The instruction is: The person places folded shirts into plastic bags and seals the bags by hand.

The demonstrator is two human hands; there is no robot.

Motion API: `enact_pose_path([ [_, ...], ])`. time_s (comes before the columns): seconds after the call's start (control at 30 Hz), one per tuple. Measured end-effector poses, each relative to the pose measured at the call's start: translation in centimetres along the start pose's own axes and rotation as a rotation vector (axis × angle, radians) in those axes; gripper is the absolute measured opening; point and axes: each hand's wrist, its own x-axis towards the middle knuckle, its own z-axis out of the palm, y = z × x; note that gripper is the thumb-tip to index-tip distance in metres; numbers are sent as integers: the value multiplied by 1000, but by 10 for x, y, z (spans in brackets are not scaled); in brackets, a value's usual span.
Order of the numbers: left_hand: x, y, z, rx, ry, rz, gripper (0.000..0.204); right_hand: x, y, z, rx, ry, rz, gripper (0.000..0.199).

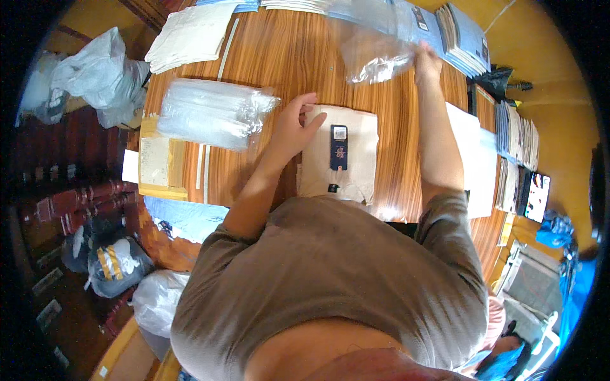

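In front of me on the wooden table lies a folded cream garment with a dark hang tag and a thin string on it. My left hand is at its upper left corner, thumb and fingers apart, holding nothing. Farther off on the right, my right hand pinches the edge of a clear plastic bag. The bag is smeared by motion and hangs over the table's far side, in front of blue folded garments.
A pile of clear plastic bags lies left of the garment, with white folded cloth behind it. White sheets lie at right, beside stacks of folded garments and a phone. Stuffed plastic sacks stand left.
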Motion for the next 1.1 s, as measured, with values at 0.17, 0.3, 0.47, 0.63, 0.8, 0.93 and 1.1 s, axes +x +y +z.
enact_pose_path([
  [0.17,40,-17,16,505,90,311,61,-39,76,-43,3,-213,366,27],
  [0.3,77,-35,44,1067,-168,407,68,-74,54,-35,16,-255,437,24],
  [0.47,136,-57,17,1286,-227,194,76,-52,42,-61,76,-169,455,22],
  [0.63,163,-61,-26,1073,-197,56,83,-57,25,-86,146,-144,375,24],
  [0.8,98,-22,23,365,297,206,42,-85,39,-81,48,-95,394,24],
  [0.93,66,-27,64,-347,-107,-550,46,-107,64,-62,172,-139,432,28],
  [1.1,91,-72,43,-330,-19,-477,33,-113,78,-66,115,-385,421,26],
])
